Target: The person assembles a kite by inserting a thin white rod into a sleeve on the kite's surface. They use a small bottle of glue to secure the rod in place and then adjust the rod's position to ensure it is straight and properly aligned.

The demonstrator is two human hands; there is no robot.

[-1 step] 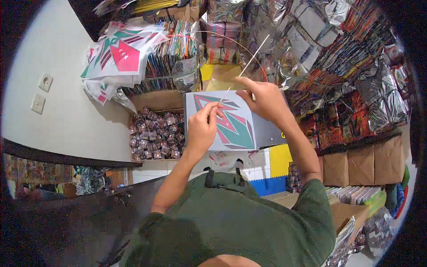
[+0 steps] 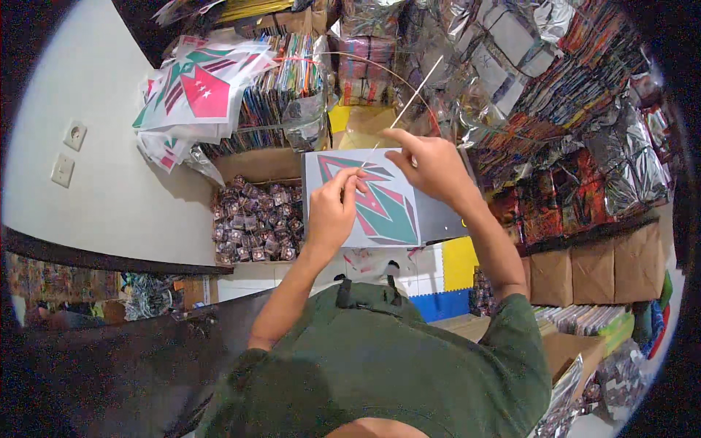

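My left hand (image 2: 334, 206) pinches the lower end of a thin, straight white stick (image 2: 419, 90) between thumb and fingers. The stick slants up and to the right. My right hand (image 2: 432, 162) is bent over the middle of it, its index fingertip against the stick and its thumb held a little apart from that finger. Beneath both hands lies a white sheet (image 2: 409, 179) with a pink, green and grey angular pattern. It rests on a dark board (image 2: 441, 212), and my left hand hides part of the pattern.
A box of small wrapped items (image 2: 255, 223) stands left of the board. Patterned sheets (image 2: 208, 91) drape over packed stacks at the far left. A thin curved rod (image 2: 380, 64) arches beyond the board. Plastic-wrapped bundles (image 2: 577, 102) and brown paper parcels (image 2: 593, 273) crowd the right side.
My right hand has shifted slightly to the left against the stick. My left hand, the stick and the sheet look unmoved.
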